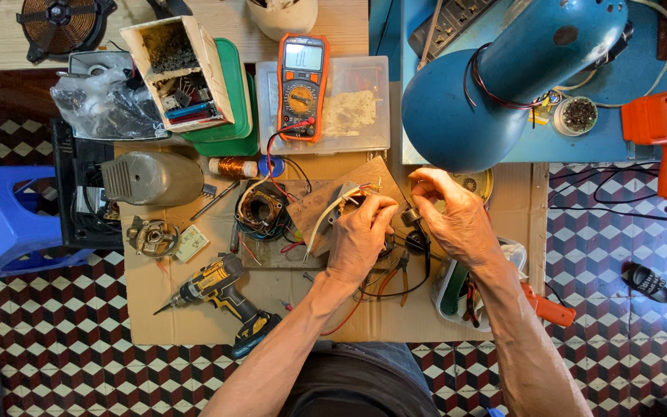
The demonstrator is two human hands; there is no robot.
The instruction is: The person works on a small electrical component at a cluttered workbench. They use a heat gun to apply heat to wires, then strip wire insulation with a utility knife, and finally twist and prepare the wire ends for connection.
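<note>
Both hands on a small wired part over the cardboard [194,316] — mid-bench, just below the blue lamp [496,85].
Lamp at upper right, grey housing [152,177] at left, plywood board [349,197] under the hands, drill [221,289] lower left, meter [301,86] on a clear box up top, stator [262,210] just left of the board. Left hand [358,235] is clenched around the part [409,218] and its white wires; right hand [449,216] pinches it from the other side — fingertips of both nearly touching. Pliers [399,270] lie just below the hands.
</note>
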